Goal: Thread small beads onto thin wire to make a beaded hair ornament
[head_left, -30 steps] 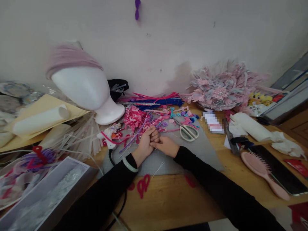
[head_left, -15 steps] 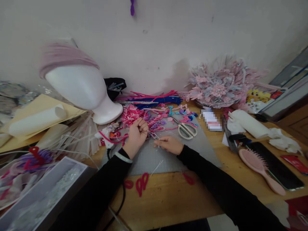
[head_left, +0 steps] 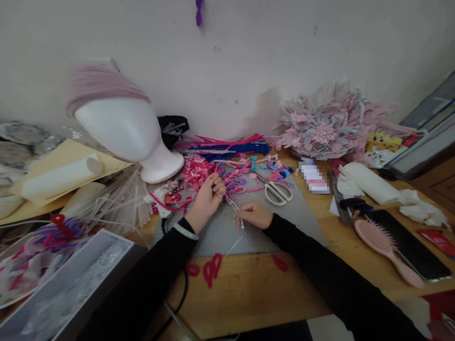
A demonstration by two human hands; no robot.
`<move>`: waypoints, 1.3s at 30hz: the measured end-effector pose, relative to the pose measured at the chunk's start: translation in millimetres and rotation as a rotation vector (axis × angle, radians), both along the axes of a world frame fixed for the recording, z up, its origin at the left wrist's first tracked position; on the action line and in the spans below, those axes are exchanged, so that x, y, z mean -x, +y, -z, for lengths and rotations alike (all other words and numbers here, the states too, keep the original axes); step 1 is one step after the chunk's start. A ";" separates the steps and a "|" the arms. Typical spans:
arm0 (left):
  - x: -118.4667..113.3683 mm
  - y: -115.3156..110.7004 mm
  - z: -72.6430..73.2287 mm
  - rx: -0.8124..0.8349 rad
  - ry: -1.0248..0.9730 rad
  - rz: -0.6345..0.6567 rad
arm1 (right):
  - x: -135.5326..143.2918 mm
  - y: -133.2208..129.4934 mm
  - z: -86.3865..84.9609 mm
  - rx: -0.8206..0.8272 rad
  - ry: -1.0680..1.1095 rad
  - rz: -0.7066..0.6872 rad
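Note:
My left hand (head_left: pixel 209 198), a pale bangle at its wrist, is closed on one end of several thin silvery wires (head_left: pixel 232 202). Between thumb and fingers my right hand (head_left: pixel 255 215) pinches the same wires farther down, where small shiny beads (head_left: pixel 242 225) hang below the fingertips. The wires run slanted between the two hands, above a grey mat (head_left: pixel 298 232). Just behind my left hand lies a bunch of pink beaded fuzzy flowers (head_left: pixel 199 171). Scissors (head_left: pixel 279 193) with pale handles rest on the mat behind my right hand. Another thin wire (head_left: pixel 232 247) lies on the mat in front.
A white mannequin head (head_left: pixel 117 125) and a hot glue gun (head_left: pixel 159 201) stand at left, near a box of clear packets (head_left: pixel 81 289). Red fuzzy loops (head_left: pixel 212 270) lie at the front. Rightward are a pink floral headpiece (head_left: pixel 323 130), a hairbrush (head_left: pixel 377 239) and a phone (head_left: pixel 405 244).
My right hand has shifted slightly down and right, so a longer stretch of wire shows between my hands. The beads now hang below my right fingertips. The view has shifted slightly.

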State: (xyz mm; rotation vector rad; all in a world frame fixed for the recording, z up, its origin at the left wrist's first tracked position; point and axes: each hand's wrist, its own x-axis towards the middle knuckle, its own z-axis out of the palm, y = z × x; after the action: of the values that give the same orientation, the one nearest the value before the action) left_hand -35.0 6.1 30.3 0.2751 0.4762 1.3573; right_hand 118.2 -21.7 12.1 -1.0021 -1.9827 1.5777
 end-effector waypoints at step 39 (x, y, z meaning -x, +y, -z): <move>-45.2 -35.9 22.2 -0.122 0.470 0.349 | -12.3 12.4 -14.5 -0.035 0.056 0.634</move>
State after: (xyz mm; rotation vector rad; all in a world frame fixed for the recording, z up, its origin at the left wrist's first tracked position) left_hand 10.2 -29.8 8.2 0.7527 0.6989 0.9760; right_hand 130.6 -9.3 26.5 -1.3783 -1.4379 1.1927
